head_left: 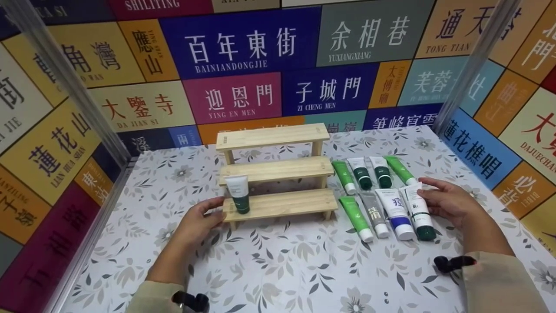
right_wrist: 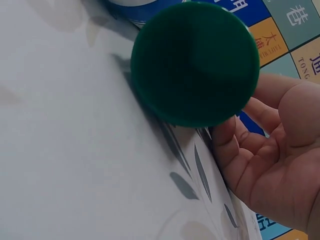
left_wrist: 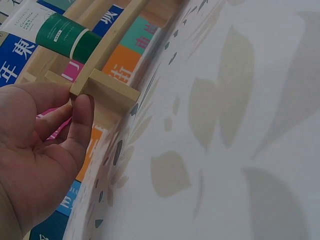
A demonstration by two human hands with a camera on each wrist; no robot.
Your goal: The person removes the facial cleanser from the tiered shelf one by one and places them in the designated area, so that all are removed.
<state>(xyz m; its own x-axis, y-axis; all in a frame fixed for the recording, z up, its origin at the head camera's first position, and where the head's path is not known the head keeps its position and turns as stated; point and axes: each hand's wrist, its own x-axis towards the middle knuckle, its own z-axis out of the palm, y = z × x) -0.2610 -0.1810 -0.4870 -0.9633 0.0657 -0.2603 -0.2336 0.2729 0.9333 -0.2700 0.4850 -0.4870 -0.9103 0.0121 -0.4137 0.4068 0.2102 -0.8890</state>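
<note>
A three-step wooden display stand point(head_left: 278, 167) stands on the table, and my left hand point(head_left: 197, 219) pinches the left end of its lowest step. In the left wrist view the thumb and fingers of the left hand point(left_wrist: 50, 127) meet at that step's corner. One white squeeze tube with a dark green cap point(head_left: 238, 193) stands upright on the lowest step, cap down, near its left end. My right hand point(head_left: 447, 202) grips another white tube with a dark green cap point(head_left: 419, 211) at its right side. Its green cap point(right_wrist: 195, 65) fills much of the right wrist view, hiding the tube's body.
Left of the gripped tube lie a white-and-blue tube point(head_left: 394, 213), a grey tube point(head_left: 374, 215) and a green tube point(head_left: 356, 218). Behind them is a row of several more tubes point(head_left: 360, 173). Printed panels point(head_left: 239, 95) wall the floral-covered table point(head_left: 278, 269) at the back and sides.
</note>
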